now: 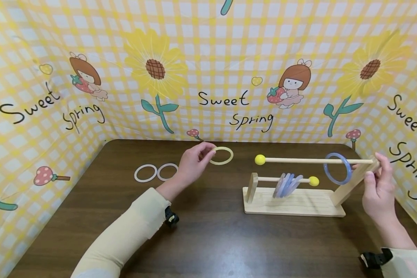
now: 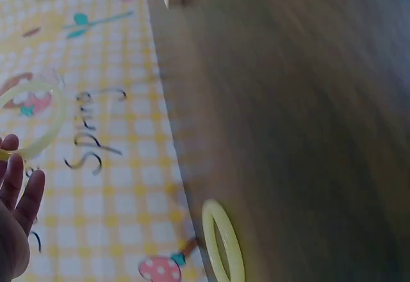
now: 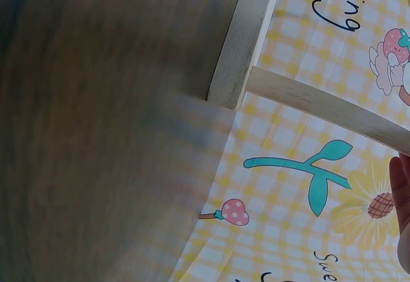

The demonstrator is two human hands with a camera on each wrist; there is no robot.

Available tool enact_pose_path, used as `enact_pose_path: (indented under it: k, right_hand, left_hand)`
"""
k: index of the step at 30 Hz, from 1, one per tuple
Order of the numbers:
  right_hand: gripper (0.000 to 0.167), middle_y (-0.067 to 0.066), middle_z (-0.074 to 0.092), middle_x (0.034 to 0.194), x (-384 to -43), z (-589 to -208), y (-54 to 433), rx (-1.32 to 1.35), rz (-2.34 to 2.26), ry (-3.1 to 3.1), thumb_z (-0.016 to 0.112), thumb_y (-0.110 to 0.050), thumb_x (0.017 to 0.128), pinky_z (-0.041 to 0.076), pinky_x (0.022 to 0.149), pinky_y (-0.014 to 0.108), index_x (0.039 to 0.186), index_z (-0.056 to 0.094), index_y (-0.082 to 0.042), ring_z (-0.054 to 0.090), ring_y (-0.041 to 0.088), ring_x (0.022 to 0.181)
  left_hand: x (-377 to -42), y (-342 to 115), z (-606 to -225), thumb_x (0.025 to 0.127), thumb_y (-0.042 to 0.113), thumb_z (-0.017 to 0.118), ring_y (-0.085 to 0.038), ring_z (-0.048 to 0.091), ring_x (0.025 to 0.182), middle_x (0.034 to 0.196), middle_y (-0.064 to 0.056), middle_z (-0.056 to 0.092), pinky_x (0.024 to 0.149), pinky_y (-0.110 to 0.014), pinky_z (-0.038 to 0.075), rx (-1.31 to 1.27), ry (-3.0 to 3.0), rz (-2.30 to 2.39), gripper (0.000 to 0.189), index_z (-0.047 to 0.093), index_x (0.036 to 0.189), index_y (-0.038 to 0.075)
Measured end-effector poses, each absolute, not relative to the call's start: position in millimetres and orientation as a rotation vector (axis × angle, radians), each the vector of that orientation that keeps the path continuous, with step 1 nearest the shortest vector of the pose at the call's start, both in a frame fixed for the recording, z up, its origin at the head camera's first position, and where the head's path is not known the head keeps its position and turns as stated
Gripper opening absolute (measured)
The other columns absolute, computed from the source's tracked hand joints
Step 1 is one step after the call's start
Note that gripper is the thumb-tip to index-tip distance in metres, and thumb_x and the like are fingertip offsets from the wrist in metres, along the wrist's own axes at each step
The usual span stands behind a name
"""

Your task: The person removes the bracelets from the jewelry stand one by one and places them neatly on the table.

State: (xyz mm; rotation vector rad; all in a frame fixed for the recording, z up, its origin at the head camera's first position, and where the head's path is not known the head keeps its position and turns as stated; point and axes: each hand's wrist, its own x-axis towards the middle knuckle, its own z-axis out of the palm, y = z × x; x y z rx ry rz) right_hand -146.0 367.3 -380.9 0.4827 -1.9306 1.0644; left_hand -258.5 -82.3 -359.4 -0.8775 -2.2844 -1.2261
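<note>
My left hand (image 1: 191,164) pinches a pale yellow ring (image 1: 232,156) between thumb and fingers, above the far part of the table. This ring (image 2: 59,112) also shows in the left wrist view, with a second yellow ring (image 2: 232,247) lower down. At the right, my right hand (image 1: 380,189) grips the top of the slanted post of a wooden stand (image 1: 292,207). A blue ring (image 1: 349,175) hangs on the stand's long upper rod (image 1: 295,160). Several bluish rings (image 1: 285,186) hang together on the short lower rod (image 1: 265,179).
Two whitish rings (image 1: 136,175) lie on the brown table (image 1: 208,239) left of my left hand, one partly covered by it. Yellow balls (image 1: 260,159) cap the rods' free ends. A checked cloth (image 1: 208,69) with printed flowers surrounds the table's back and sides.
</note>
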Motion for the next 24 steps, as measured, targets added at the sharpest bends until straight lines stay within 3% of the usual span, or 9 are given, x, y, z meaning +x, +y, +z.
enact_pose_path:
  k: [11, 20, 24]
  right_hand:
    - [0.036, -0.016, 0.06, 0.107, -144.6, -380.5, 365.3, 0.481, 1.062, -1.938, 0.034, 0.004, 0.101, 0.041, 0.082, 0.011, 0.134, 0.022, 0.013, 0.057, 0.001, 0.099]
    - [0.037, -0.019, 0.059, 0.107, -142.3, -379.8, 364.6, 0.451, 1.036, -1.965, 0.033, 0.004, 0.101, 0.039, 0.08, 0.01, 0.136, 0.023, 0.011, 0.056, -0.001, 0.098]
    - [0.036, -0.015, 0.06, 0.107, -143.6, -379.9, 365.5, 0.476, 1.056, -1.952, 0.034, 0.003, 0.101, 0.041, 0.081, 0.011, 0.135, 0.023, 0.012, 0.057, 0.002, 0.099]
  left_hand:
    - [-289.0, -98.9, -379.4, 0.097, 0.019, 0.062, -0.014, 0.054, 0.071, 0.083, -0.002, 0.067, 0.064, -0.032, 0.044, -0.831, -2.553, -0.998, 0.013, 0.068, 0.103, 0.009]
    - [-301.5, -97.6, -396.1, 0.099, 0.019, 0.059, -0.016, 0.056, 0.071, 0.085, -0.01, 0.067, 0.065, -0.031, 0.046, -0.944, -2.714, -1.046, 0.014, 0.065, 0.105, 0.008]
    - [-306.5, -96.3, -400.4, 0.098, 0.016, 0.06, -0.016, 0.058, 0.073, 0.083, -0.007, 0.067, 0.068, -0.032, 0.047, -0.99, -2.73, -1.051, 0.012, 0.065, 0.104, 0.006]
